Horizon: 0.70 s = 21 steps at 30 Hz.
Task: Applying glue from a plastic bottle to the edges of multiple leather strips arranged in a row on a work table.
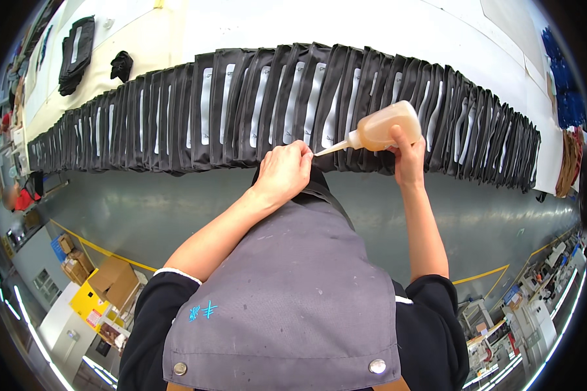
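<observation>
A long overlapping row of dark grey fabric pieces (238, 111) with pale grey strips fans across the white table. My right hand (409, 156) is closed around a squeeze bottle (392, 122) of amber liquid, tilted so its thin nozzle points down and left. The nozzle tip is beside the fingertips of my left hand (284, 171). That hand is closed at the near edge of the row, its fingers pinching the edge of a dark fabric piece; most of the grip is hidden under the hand.
The white table (346, 23) stretches beyond the row. At its far left lie a folded dark stack (77, 55) and a small dark bundle (121, 66). Blue cloth (563, 78) and brown cloth (569, 159) are at the right. Cardboard boxes (114, 277) stand behind me at left.
</observation>
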{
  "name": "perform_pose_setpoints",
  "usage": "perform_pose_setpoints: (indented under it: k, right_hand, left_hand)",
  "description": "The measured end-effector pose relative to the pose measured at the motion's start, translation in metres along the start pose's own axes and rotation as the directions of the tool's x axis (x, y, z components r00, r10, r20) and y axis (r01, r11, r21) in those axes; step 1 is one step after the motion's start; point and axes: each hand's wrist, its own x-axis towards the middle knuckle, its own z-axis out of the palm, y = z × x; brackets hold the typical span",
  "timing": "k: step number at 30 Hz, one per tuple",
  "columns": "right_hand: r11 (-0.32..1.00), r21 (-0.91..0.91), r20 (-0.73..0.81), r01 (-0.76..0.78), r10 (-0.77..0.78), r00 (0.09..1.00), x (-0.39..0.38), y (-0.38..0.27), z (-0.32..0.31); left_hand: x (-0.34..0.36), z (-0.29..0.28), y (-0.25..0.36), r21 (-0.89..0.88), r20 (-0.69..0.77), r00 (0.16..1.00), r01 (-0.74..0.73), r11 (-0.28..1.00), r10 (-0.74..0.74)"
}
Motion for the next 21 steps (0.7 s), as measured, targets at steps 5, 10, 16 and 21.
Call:
perform_pose_setpoints:
  k: [5, 10, 16, 21]
  right_hand:
    - [0.794, 0.59, -0.317, 0.146, 0.061, 0.946, -0.002, 0.0, -0.026]
    - [-0.037, 0.999, -0.032, 0.036, 0.105, 0.994, -0.01, -0.013, -0.05]
    - [0.214, 0.963, -0.186, 0.166, 0.08, 0.979, -0.039, -0.001, -0.062]
    - [0.661, 0.678, -0.49, 0.322, 0.08, 0.868, -0.072, 0.014, -0.046]
  left_hand:
    - [-0.013, -0.009, 0.012, 0.018, -0.093, 0.992, -0.078, 0.997, 0.08]
    - [-0.01, 0.015, 0.023, 0.211, -0.045, 0.931, -0.346, 0.914, 0.363]
    - [0.006, 0.039, 0.027, 0.391, -0.095, 0.801, -0.516, 0.762, 0.591]
    - [0.021, 0.034, 0.035, 0.203, -0.148, 0.624, -0.74, 0.641, 0.768]
